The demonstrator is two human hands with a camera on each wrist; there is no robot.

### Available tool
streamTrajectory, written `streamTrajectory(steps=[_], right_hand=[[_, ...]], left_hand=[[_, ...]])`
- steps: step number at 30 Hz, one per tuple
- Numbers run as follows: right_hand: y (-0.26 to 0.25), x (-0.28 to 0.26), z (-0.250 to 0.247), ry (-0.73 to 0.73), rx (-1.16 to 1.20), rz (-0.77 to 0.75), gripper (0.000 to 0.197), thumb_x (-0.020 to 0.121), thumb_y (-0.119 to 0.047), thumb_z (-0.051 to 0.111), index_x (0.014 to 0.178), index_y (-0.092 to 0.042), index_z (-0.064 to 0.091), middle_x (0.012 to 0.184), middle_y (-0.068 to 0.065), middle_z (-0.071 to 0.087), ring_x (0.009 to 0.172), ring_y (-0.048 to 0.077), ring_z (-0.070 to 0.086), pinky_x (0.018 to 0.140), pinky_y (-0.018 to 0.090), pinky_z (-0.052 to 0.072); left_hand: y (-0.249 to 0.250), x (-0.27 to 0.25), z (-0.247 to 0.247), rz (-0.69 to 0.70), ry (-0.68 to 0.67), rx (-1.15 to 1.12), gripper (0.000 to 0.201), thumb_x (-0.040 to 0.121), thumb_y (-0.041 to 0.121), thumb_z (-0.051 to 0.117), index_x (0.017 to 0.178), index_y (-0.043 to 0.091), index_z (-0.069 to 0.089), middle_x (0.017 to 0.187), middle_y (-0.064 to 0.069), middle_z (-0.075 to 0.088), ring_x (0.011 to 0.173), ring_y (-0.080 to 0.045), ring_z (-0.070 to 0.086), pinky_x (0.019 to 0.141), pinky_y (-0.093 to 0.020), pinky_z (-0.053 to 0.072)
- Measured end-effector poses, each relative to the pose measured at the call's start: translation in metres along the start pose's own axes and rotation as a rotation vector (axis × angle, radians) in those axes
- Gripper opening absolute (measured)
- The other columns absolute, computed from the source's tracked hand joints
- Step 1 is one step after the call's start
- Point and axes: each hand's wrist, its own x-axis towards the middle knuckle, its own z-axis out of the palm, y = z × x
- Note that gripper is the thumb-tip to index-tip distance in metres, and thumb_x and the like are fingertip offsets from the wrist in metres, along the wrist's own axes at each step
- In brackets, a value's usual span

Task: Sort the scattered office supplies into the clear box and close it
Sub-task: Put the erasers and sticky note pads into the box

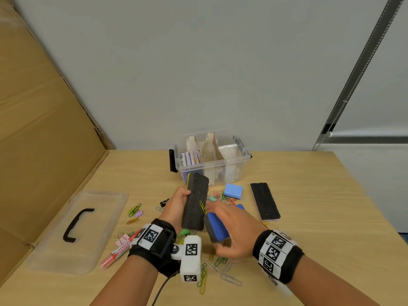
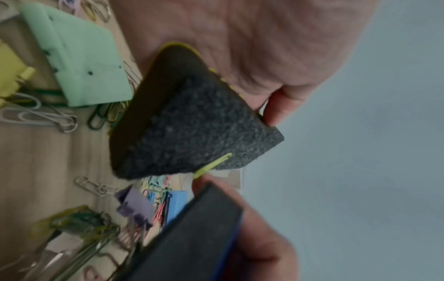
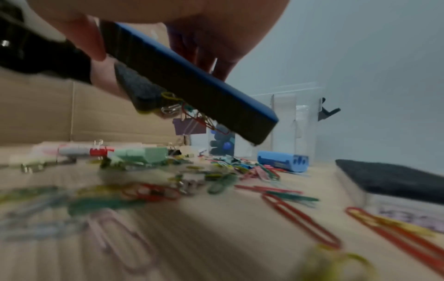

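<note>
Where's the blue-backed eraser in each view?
Head: blue-backed eraser low centre, held by the right hand.
Left wrist: eraser bottom centre, dark felt facing the camera, blue edge on its right.
Right wrist: eraser upper centre, tilted down to the right.
Shared landmark: the yellow-edged eraser beside it.

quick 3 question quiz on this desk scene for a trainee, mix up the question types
1. True or false: the lid is on the clear box.
2. Which eraser does the right hand hold? A) the blue-backed eraser B) the yellow-edged eraser C) the eraser lying flat on the table
3. Fill in: a yellow ____ clings to the felt of the eraser in the left hand.

Key: 1 false, the lid lies on the table to the left. 2 A. 3 paper clip.
</note>
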Motion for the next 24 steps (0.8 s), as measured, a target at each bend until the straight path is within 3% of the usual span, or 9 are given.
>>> streamTrajectory(steps=[2, 4, 7, 9, 12, 14, 19, 21, 24], right_hand=[[0.003, -0.003, -0.002, -0.009, -0.058, -0.032, 0.071, 0.072, -0.049, 0.061, 0.131, -0.013, 0.042, 0.136, 0.000, 0.046, 0.121, 0.018, 0.048, 0.099, 0.034, 0.044], [0.003, -0.002, -0.002, 0.015, -0.096, -0.070, 0.070, 0.073, -0.048, 0.061, 0.129, -0.011, 0.044, 0.150, 0.000, 0.033, 0.132, 0.016, 0.039, 0.107, 0.029, 0.038], [-0.001, 0.001, -0.003, 0.010, -0.113, -0.103, 0.068, 0.074, -0.048, 0.061, 0.126, -0.008, 0.046, 0.154, 0.001, 0.026, 0.129, 0.015, 0.041, 0.099, 0.024, 0.039], [0.000, 0.001, -0.002, -0.032, -0.138, -0.080, 0.070, 0.074, -0.050, 0.060, 0.127, -0.008, 0.044, 0.146, 0.002, 0.037, 0.122, 0.017, 0.047, 0.093, 0.028, 0.046], [0.005, 0.000, 0.001, -0.080, -0.173, -0.057, 0.063, 0.071, -0.049, 0.061, 0.121, -0.015, 0.044, 0.113, -0.001, 0.051, 0.091, 0.015, 0.052, 0.073, 0.026, 0.045], [0.008, -0.001, 0.002, -0.069, -0.159, -0.009, 0.060, 0.071, -0.050, 0.060, 0.120, -0.018, 0.044, 0.106, -0.004, 0.051, 0.088, 0.014, 0.050, 0.074, 0.026, 0.045], [0.013, 0.000, -0.002, 0.064, 0.219, 0.301, 0.069, 0.079, -0.040, 0.062, 0.141, -0.027, 0.034, 0.128, -0.008, 0.049, 0.109, 0.007, 0.050, 0.091, 0.020, 0.043], [0.014, 0.003, -0.007, 0.125, 0.419, 0.396, 0.059, 0.086, -0.029, 0.060, 0.141, -0.026, 0.038, 0.121, -0.005, 0.054, 0.103, 0.009, 0.056, 0.087, 0.019, 0.048], [0.018, 0.007, -0.015, 0.217, 0.639, 0.474, 0.033, 0.096, -0.021, 0.048, 0.129, -0.026, 0.051, 0.106, 0.005, 0.066, 0.095, 0.017, 0.064, 0.081, 0.028, 0.053]], left_hand=[[0.001, 0.002, 0.000, 0.014, 0.024, 0.002, 0.036, 0.092, 0.028, 0.035, 0.098, 0.004, 0.062, 0.081, -0.013, 0.061, 0.072, -0.025, 0.057, 0.068, -0.034, 0.046], [0.001, 0.003, 0.002, 0.023, 0.044, 0.018, 0.035, 0.093, 0.028, 0.036, 0.099, 0.004, 0.061, 0.081, -0.012, 0.062, 0.072, -0.025, 0.058, 0.067, -0.033, 0.046], [0.001, 0.003, 0.005, 0.031, 0.030, 0.018, 0.036, 0.093, 0.028, 0.035, 0.100, 0.003, 0.061, 0.080, -0.012, 0.062, 0.072, -0.024, 0.058, 0.066, -0.033, 0.046], [0.001, 0.003, 0.003, 0.029, 0.024, -0.006, 0.038, 0.093, 0.029, 0.035, 0.101, 0.002, 0.060, 0.082, -0.013, 0.062, 0.072, -0.025, 0.058, 0.067, -0.033, 0.046], [0.003, 0.002, -0.002, 0.046, 0.031, -0.037, 0.038, 0.094, 0.029, 0.035, 0.098, 0.002, 0.061, 0.083, -0.015, 0.062, 0.073, -0.027, 0.058, 0.070, -0.036, 0.047], [0.004, 0.001, -0.005, 0.048, 0.038, -0.027, 0.037, 0.093, 0.030, 0.036, 0.101, 0.002, 0.059, 0.082, -0.016, 0.060, 0.072, -0.028, 0.058, 0.069, -0.036, 0.048], [-0.001, -0.003, -0.013, 0.008, 0.065, 0.000, 0.036, 0.093, 0.031, 0.035, 0.095, 0.003, 0.058, 0.073, -0.013, 0.060, 0.067, -0.028, 0.057, 0.067, -0.036, 0.047], [-0.005, -0.003, -0.016, 0.016, 0.084, 0.018, 0.037, 0.094, 0.031, 0.035, 0.093, 0.004, 0.060, 0.075, -0.014, 0.061, 0.068, -0.028, 0.057, 0.067, -0.036, 0.046], [-0.010, -0.004, -0.018, 0.029, 0.122, 0.050, 0.037, 0.096, 0.033, 0.036, 0.090, 0.006, 0.061, 0.079, -0.016, 0.063, 0.071, -0.028, 0.059, 0.069, -0.036, 0.047]])
